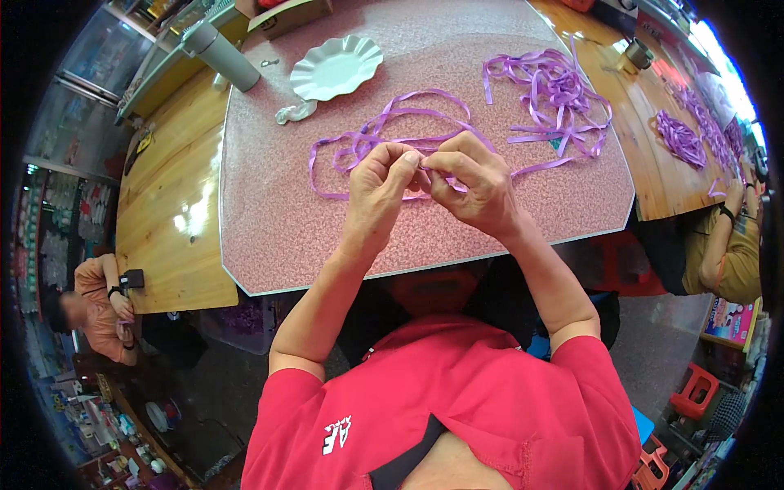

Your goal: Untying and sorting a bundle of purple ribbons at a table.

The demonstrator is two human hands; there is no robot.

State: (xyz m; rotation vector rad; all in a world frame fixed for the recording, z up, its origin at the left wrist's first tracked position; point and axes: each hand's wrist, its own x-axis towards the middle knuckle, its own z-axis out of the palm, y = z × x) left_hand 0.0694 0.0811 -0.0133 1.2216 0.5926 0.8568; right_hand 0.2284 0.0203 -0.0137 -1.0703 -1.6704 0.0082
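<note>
My left hand (381, 186) and my right hand (475, 181) meet above the pink speckled table top (282, 237), fingertips pinched together. Between them runs a purple ribbon (425, 92), part of it lying in loose loops beyond and left of my hands. Another stretch trails from beside my right hand toward the right. What exactly sits between the fingertips is small and mostly covered by the fingers. A tangled heap of purple ribbon (549, 86) lies farther right on the same table top.
A scalloped pale plate (336, 69) stands at the back, with a crumpled clear wrapper (296, 112) beside it. Left of these is a grey bottle (220, 55). At right, a metal cup (638, 54) and ribbon bundles (679, 139) lie near another person's arms (723, 220). Someone sits far left.
</note>
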